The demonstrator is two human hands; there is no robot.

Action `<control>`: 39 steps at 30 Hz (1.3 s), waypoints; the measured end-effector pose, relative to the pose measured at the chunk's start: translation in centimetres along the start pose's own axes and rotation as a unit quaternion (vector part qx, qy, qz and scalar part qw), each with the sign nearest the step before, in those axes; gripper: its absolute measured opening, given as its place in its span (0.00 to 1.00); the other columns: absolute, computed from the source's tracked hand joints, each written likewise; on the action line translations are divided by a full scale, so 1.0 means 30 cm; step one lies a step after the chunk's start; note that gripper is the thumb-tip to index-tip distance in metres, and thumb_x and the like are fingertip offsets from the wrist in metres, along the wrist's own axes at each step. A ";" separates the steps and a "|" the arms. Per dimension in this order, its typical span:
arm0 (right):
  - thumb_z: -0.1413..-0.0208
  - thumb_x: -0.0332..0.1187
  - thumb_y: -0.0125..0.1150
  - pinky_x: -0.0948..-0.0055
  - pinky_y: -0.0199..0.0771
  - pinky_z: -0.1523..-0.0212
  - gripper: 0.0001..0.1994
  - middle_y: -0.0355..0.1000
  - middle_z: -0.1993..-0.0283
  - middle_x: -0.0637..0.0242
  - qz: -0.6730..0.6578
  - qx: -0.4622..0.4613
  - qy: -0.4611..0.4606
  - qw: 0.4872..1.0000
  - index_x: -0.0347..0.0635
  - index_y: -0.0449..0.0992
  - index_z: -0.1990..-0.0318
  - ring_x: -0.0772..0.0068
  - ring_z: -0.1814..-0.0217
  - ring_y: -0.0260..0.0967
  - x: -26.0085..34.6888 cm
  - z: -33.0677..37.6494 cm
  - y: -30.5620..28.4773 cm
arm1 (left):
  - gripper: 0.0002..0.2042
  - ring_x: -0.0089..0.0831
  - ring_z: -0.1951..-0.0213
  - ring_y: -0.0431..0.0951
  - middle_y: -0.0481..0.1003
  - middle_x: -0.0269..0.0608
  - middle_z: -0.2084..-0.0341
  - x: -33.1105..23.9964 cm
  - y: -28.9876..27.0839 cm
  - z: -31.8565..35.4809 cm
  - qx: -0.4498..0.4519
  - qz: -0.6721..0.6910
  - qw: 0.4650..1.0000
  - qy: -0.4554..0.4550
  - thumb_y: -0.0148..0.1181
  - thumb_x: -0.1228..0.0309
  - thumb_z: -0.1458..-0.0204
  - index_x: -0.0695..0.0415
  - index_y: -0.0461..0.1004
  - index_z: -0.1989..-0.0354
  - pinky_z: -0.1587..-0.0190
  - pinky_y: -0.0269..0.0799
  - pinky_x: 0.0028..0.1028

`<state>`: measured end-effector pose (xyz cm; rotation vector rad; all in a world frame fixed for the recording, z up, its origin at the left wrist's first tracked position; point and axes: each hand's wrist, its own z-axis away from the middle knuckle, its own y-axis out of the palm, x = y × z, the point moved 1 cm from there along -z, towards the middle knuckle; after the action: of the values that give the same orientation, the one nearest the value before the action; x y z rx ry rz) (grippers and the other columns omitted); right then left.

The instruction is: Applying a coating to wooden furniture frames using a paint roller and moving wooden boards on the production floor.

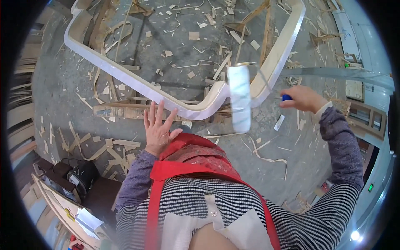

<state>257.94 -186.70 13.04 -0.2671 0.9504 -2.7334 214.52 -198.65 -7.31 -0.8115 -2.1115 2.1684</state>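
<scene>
A paint roller (240,100) with a white, faintly striped sleeve hangs in front of me, its thin wire arm running right to a blue handle (286,98). My right hand (304,99) is closed round that handle. Behind the roller stretches a large curved wooden frame (137,83) with pale wood on top and a whitish, glossy outer side. The sleeve overlaps the frame's curved corner; whether they touch I cannot tell. Fingers spread, my left hand (157,131) lies with its fingertips at the frame's near outer side.
Wood scraps and shavings (118,154) litter the grey concrete floor (187,46). Wooden supports (266,37) stand beneath the frame. At lower left is a dark brown piece of furniture (100,193) with a black round object (83,177). Stacked boards (25,104) line the left side.
</scene>
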 end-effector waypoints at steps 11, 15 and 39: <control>0.38 0.50 0.54 0.59 0.71 0.61 0.21 0.76 0.66 0.52 -0.247 0.058 0.082 0.964 0.38 0.76 0.57 0.52 0.63 0.73 0.051 0.046 0.162 | 0.34 0.52 0.28 0.44 0.50 0.47 0.29 -0.128 -0.001 -0.059 0.019 0.032 0.998 0.058 0.50 0.37 0.48 0.38 0.65 0.34 0.31 0.35 0.56; 0.39 0.51 0.54 0.58 0.72 0.61 0.22 0.76 0.65 0.52 -0.123 -0.044 0.029 0.991 0.39 0.76 0.57 0.50 0.63 0.74 -0.175 0.129 0.260 | 0.34 0.51 0.28 0.44 0.51 0.47 0.29 -0.234 0.012 -0.167 0.031 0.040 0.993 0.111 0.51 0.38 0.49 0.40 0.65 0.34 0.31 0.35 0.57; 0.50 0.56 0.63 0.56 0.75 0.62 0.20 0.77 0.68 0.57 0.345 -0.040 0.174 0.921 0.48 0.81 0.69 0.52 0.60 0.76 -0.422 -0.009 -0.129 | 0.37 0.49 0.28 0.45 0.55 0.47 0.31 -0.399 0.138 -0.444 0.017 0.033 0.990 0.136 0.56 0.39 0.53 0.48 0.66 0.36 0.31 0.34 0.58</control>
<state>269.35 -180.08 14.07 0.4763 0.9974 -2.1107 231.15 -190.89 -6.39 -1.1168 -1.9359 1.9814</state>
